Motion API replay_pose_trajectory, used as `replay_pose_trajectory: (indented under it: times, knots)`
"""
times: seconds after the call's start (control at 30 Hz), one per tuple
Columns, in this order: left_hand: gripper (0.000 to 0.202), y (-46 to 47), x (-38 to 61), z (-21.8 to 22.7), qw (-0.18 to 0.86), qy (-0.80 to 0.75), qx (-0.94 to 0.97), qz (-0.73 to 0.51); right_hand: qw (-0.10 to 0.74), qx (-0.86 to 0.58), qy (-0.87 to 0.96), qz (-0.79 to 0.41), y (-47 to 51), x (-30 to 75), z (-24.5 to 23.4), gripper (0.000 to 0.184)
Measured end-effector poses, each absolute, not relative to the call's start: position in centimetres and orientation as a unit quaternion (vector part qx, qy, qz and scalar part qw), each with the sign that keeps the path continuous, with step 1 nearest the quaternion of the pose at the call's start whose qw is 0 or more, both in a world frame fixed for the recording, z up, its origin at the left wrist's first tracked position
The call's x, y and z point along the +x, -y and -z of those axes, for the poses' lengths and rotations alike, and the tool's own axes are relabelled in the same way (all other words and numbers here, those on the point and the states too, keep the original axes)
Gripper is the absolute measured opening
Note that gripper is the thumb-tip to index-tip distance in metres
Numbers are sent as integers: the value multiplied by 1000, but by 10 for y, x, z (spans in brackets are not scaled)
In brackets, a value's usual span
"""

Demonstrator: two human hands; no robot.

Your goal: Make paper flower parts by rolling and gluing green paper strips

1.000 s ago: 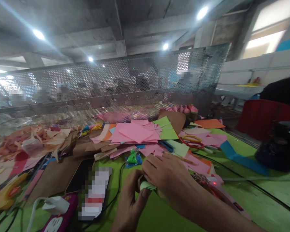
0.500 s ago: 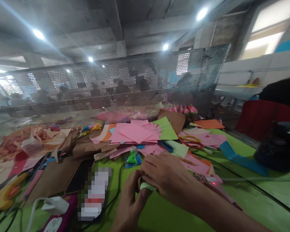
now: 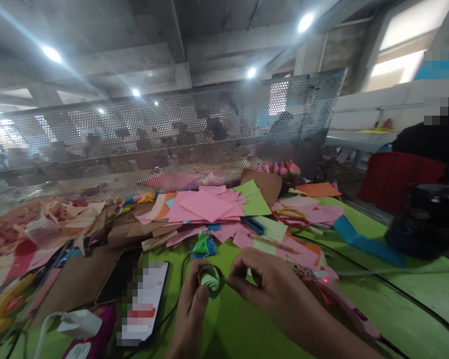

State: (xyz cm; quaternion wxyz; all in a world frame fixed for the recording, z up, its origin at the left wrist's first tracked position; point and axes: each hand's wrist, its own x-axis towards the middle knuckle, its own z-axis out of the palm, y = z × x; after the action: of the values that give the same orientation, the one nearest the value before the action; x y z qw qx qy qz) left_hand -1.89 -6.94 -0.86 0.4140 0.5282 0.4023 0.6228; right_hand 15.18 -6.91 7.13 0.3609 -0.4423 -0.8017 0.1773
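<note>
My left hand [image 3: 192, 304] pinches a small coil of rolled green paper [image 3: 210, 279] between thumb and fingers, just above the green table [image 3: 243, 329]. My right hand [image 3: 265, 284] is beside it on the right, its thumb and forefinger pinched at the coil's outer end. Both hands are low in the middle of the view. A pink glue gun [image 3: 336, 299] with a lit red lamp lies right behind my right wrist.
A phone [image 3: 145, 299] lies left of my hands, next to a white plug [image 3: 78, 323]. Pink paper squares [image 3: 205, 207], brown card [image 3: 82, 274], scissors [image 3: 294, 217] and a blue strip [image 3: 366, 243] cover the table behind. A perforated metal screen [image 3: 172, 134] stands at the back. A black object [image 3: 422, 219] is right.
My right hand has come off the top of the coil and drawn to the right, so the rolled green paper now shows in my left hand. The view has shifted slightly.
</note>
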Motion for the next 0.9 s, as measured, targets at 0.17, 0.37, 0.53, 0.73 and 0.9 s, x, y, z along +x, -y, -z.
replay_pose_trajectory:
  times: [0.17, 0.37, 0.53, 0.73, 0.9]
  knots:
    - [49, 57, -24, 23, 453, -382, 500, -632, 410, -418, 788, -188, 74, 147, -57, 16]
    - [52, 57, -26, 29, 474, -402, 477, -621, 385, -345, 848, -116, 76, 145, -51, 14]
    - [60, 41, -29, 36, 487, -413, 501, -584, 322, -346, 881, 24, 76, 141, -54, 13]
    - [58, 42, -24, 33, 497, -394, 514, -577, 326, -324, 886, 60, 70, 139, -45, 22]
    - [55, 51, -18, 23, 509, -375, 513, -581, 350, -336, 875, -3, 70, 139, -45, 19]
